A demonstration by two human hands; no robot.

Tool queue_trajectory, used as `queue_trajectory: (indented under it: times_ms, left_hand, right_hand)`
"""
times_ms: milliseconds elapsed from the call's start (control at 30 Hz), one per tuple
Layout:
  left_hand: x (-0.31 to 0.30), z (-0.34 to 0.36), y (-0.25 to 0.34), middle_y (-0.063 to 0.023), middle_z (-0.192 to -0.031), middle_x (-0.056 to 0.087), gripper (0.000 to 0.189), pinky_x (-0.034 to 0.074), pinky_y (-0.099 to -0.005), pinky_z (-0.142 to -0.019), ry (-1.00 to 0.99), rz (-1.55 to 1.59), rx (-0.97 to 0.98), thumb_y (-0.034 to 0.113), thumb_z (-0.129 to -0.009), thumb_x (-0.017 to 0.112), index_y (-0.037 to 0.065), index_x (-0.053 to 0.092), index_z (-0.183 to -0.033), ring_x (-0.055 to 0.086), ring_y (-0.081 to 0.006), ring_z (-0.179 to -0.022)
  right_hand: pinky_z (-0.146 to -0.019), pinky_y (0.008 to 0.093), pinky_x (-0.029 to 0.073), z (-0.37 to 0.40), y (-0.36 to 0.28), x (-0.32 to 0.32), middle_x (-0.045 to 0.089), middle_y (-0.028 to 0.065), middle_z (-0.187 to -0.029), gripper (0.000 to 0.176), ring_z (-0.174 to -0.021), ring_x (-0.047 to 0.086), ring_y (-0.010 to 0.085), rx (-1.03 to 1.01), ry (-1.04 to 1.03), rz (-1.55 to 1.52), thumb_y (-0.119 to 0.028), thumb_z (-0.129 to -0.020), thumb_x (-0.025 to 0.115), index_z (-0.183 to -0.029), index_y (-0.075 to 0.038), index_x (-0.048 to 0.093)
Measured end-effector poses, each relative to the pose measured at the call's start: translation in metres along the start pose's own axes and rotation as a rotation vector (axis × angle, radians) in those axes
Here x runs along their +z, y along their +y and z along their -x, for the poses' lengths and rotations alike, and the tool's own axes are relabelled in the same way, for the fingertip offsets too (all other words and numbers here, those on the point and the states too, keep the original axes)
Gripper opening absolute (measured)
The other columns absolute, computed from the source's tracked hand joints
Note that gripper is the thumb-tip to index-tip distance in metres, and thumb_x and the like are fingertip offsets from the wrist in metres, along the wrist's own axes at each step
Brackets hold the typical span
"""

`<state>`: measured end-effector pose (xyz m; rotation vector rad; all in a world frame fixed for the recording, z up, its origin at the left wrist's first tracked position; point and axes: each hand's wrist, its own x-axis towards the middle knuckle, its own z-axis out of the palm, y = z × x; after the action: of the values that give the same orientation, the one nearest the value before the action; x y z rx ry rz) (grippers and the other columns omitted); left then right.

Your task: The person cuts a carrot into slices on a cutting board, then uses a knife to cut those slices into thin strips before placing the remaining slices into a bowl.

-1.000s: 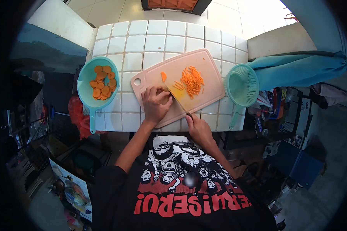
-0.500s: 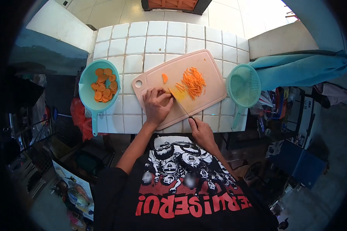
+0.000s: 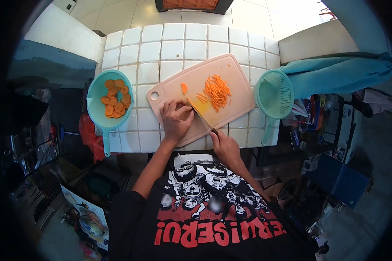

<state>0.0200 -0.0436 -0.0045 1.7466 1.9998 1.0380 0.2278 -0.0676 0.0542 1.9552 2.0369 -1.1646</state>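
My left hand point(image 3: 177, 121) is closed, its curled fingertips pressing a carrot piece, mostly hidden, onto the pink cutting board point(image 3: 161, 89). Against those fingertips lies the blade of a knife point(image 3: 201, 116). My right hand point(image 3: 226, 150) is wrapped round the knife's dark handle at the board's near edge. Just right of the blade is a heap of thin carrot strips point(image 3: 217, 92), with a few strips lying apart beside it. A half-round carrot slice point(image 3: 184, 88) rests above my left fingers.
To the left, a teal handled bowl point(image 3: 96, 114) holds several round carrot slices point(image 3: 113, 104). A light green handled colander point(image 3: 274, 93) stands at the right, close to the board. White tiles point(image 3: 149, 73) cover the counter. Blue cloth point(image 3: 335, 80) hangs at the right.
The knife blade has tipped and now shows narrower beside my left fingertips. My right hand has shifted slightly down and left. The whole view has moved a little; strips and slices look the same.
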Motion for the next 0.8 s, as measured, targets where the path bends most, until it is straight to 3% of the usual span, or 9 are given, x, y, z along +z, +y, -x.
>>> queue_trajectory:
  times_ms: [100, 167, 333, 400, 700, 800]
  left_hand:
    - [-0.001, 0.002, 0.003, -0.001, -0.104, 0.064, 0.013, 0.038, -0.0389, -0.096, -0.007, 0.011, -0.01, 0.019, -0.074, 0.083, 0.015, 0.078, -0.085, 0.056, -0.0227, -0.108]
    - [-0.001, 0.001, 0.005, -0.001, -0.104, 0.064, 0.012, 0.038, -0.0392, -0.095, -0.01, 0.023, -0.026, 0.019, -0.074, 0.083, 0.015, 0.078, -0.085, 0.056, -0.0225, -0.107]
    - [-0.001, 0.001, 0.002, -0.0009, -0.104, 0.064, 0.011, 0.038, -0.0395, -0.095, -0.008, 0.028, -0.006, 0.018, -0.075, 0.082, 0.015, 0.078, -0.085, 0.056, -0.0224, -0.107]
    - [0.0, 0.002, 0.003, -0.001, -0.104, 0.064, 0.011, 0.038, -0.0395, -0.095, -0.013, 0.032, -0.009, 0.018, -0.075, 0.082, 0.014, 0.078, -0.084, 0.056, -0.0224, -0.107]
    - [-0.001, 0.001, 0.001, -0.0013, -0.106, 0.064, 0.01, 0.038, -0.0398, -0.096, -0.017, 0.046, -0.02, 0.016, -0.075, 0.081, 0.013, 0.077, -0.084, 0.056, -0.0232, -0.108]
    - [0.001, 0.002, 0.003, -0.0015, -0.106, 0.064, 0.01, 0.038, -0.0399, -0.097, -0.014, 0.062, -0.014, 0.016, -0.075, 0.081, 0.013, 0.077, -0.083, 0.056, -0.0234, -0.109]
  right_hand:
    - [-0.073, 0.0627, 0.048, 0.009, 0.013, 0.003, 0.067, 0.0309, -0.083, 0.045, -0.082, 0.064, 0.0533, 0.031, -0.02, -0.037, -0.048, -0.106, 0.044, -0.099, -0.006, 0.062]
    - [-0.07, 0.061, 0.044, 0.01, 0.015, 0.004, 0.065, 0.0289, -0.081, 0.043, -0.082, 0.062, 0.0528, 0.054, 0.078, -0.101, -0.042, -0.106, 0.048, -0.093, -0.003, 0.06]
    - [-0.07, 0.0583, 0.045, 0.013, 0.011, -0.002, 0.065, 0.0288, -0.08, 0.045, -0.081, 0.062, 0.0525, 0.043, 0.026, -0.175, -0.042, -0.106, 0.048, -0.091, -0.002, 0.06]
    - [-0.074, 0.0612, 0.048, 0.012, 0.009, -0.004, 0.067, 0.0299, -0.082, 0.047, -0.083, 0.064, 0.0532, 0.027, -0.022, -0.122, -0.047, -0.106, 0.046, -0.094, -0.004, 0.062]
    - [-0.075, 0.0615, 0.049, 0.008, 0.002, -0.012, 0.067, 0.0309, -0.081, 0.046, -0.082, 0.065, 0.0521, 0.037, -0.07, -0.026, -0.046, -0.106, 0.045, -0.097, -0.005, 0.062]
    - [-0.073, 0.0622, 0.049, -0.004, -0.003, 0.002, 0.067, 0.0308, -0.081, 0.045, -0.081, 0.066, 0.0517, -0.016, 0.02, -0.009, -0.045, -0.106, 0.045, -0.098, -0.005, 0.062]
